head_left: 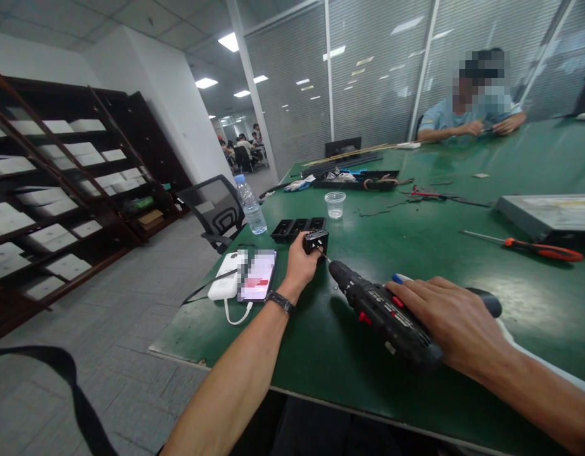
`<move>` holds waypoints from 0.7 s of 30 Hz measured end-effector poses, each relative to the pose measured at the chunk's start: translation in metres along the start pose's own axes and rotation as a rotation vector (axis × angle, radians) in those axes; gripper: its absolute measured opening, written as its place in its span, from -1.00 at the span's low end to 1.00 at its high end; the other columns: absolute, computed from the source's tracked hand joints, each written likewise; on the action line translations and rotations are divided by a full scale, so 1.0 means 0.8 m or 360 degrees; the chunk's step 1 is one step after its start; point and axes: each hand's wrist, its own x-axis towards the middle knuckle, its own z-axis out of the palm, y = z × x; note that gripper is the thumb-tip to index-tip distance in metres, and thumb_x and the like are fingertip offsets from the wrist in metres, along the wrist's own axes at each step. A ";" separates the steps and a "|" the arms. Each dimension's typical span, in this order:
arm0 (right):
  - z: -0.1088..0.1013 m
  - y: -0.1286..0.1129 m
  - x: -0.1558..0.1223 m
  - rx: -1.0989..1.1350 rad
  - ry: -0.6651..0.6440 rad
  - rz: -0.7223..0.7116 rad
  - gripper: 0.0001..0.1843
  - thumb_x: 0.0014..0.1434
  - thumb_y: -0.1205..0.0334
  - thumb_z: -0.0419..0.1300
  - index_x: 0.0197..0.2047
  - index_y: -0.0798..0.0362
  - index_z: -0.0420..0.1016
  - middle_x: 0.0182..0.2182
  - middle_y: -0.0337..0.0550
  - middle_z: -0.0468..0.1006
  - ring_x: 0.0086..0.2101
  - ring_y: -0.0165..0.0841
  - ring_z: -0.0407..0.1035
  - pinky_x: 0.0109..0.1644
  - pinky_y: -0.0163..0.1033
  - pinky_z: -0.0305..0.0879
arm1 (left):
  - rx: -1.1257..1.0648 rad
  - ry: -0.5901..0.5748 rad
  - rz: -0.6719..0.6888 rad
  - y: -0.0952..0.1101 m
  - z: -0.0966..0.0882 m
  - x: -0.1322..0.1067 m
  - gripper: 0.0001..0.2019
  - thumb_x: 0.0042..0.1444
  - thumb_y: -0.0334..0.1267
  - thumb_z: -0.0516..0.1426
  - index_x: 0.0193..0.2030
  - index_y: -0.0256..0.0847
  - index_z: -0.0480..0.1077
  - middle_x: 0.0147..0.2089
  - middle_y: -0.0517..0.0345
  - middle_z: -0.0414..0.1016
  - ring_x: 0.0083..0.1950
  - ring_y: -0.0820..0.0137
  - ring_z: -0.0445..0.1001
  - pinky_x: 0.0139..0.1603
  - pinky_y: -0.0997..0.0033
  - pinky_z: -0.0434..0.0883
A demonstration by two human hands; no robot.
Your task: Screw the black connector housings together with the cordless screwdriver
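My left hand (299, 263), with a dark band at the wrist, is closed around a small black box-shaped part (316, 240) just above the table. Small pale marks show on the part's face; its exact kind is unclear. In my right hand (449, 313) is a black cordless drill (382, 310) with red buttons, turned on its side. The drill's bit points up and left, its tip at or very close to the black part; contact cannot be made out. My palm hides much of the drill's grip. Behind the left hand stands a black three-compartment tray (299, 229).
On the green table (292, 354) are a water bottle (251, 206), a clear plastic cup (335, 206), a phone (258, 275), a white power bank (226, 277), an orange screwdriver (542, 249) and a grey case (549, 215). Across the table sits another person (470, 120).
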 end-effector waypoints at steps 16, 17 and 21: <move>-0.004 -0.003 0.004 -0.0065 -0.0064 0.0017 -0.62 0.21 0.46 0.10 0.07 0.10 0.51 -0.08 0.06 0.67 -0.31 -0.21 0.51 -0.19 -0.09 0.35 | -0.0056 -0.0022 -0.0066 -0.009 -0.001 0.002 -0.72 0.01 -0.46 0.29 -0.10 -0.23 0.48 -0.13 0.12 0.59 -0.09 0.34 0.53 0.02 0.35 0.47; -0.002 -0.003 0.003 -0.0062 -0.0065 0.0026 -0.61 0.21 0.46 0.10 0.08 0.10 0.51 -0.07 0.06 0.67 -0.30 -0.21 0.51 -0.18 -0.09 0.35 | -0.0058 -0.0020 -0.0062 -0.009 -0.001 0.002 -0.71 0.01 -0.47 0.28 -0.09 -0.24 0.48 -0.13 0.11 0.59 -0.09 0.34 0.53 0.04 0.35 0.47; 0.001 -0.003 0.001 -0.0048 -0.0090 0.0057 -0.61 0.23 0.46 0.09 0.09 0.08 0.50 -0.05 0.06 0.66 -0.28 -0.20 0.50 -0.17 -0.09 0.34 | -0.0077 -0.0009 -0.0054 -0.010 -0.001 0.002 -0.71 0.00 -0.48 0.28 -0.10 -0.24 0.48 -0.12 0.11 0.60 -0.08 0.33 0.54 0.10 0.31 0.46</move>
